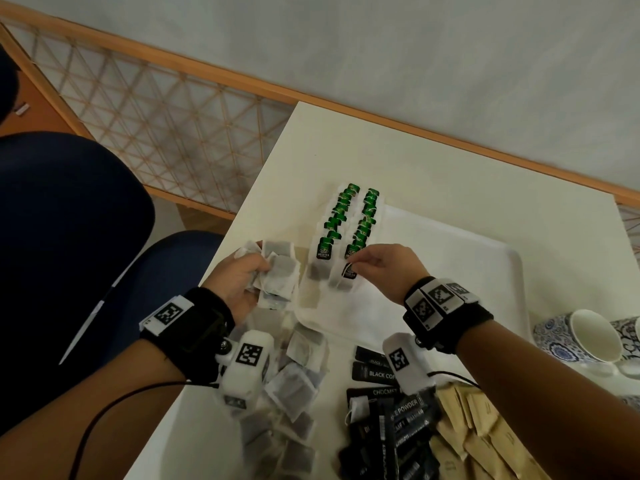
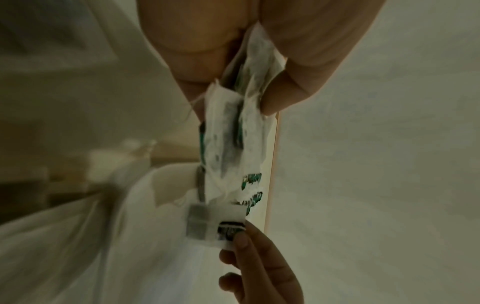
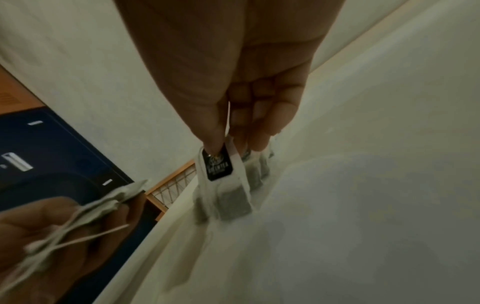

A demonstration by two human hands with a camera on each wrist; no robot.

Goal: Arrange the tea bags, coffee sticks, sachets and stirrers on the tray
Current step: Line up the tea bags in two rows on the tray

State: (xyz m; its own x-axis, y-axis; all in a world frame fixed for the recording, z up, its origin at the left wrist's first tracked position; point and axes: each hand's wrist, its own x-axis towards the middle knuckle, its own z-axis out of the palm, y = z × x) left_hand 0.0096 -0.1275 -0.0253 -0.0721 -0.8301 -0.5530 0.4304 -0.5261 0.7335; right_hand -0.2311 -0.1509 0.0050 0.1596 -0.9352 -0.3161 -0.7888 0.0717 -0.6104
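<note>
Two neat overlapping rows of green-tagged tea bags (image 1: 349, 223) sit along the white tray (image 1: 467, 271)'s left edge; loose tea bags (image 1: 294, 386), black coffee sticks (image 1: 391, 420) and, I think, tan sachets (image 1: 474, 434) lie heaped in front.

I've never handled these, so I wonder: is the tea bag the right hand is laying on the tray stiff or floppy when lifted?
Probably floppy and light: the tea bag hangs limp as the right hand pinches it at its tag. The bunch of tea bags in the left hand looks crumpled, so the paper likely creases easily.

Left hand (image 2: 233, 51) grips bunch of crumpled white paper tea bags (image 2: 241, 127); right hand (image 2: 262, 273) fingertips pinch one flat tea bag (image 2: 207, 224) above white tray (image 2: 78, 257).
</note>
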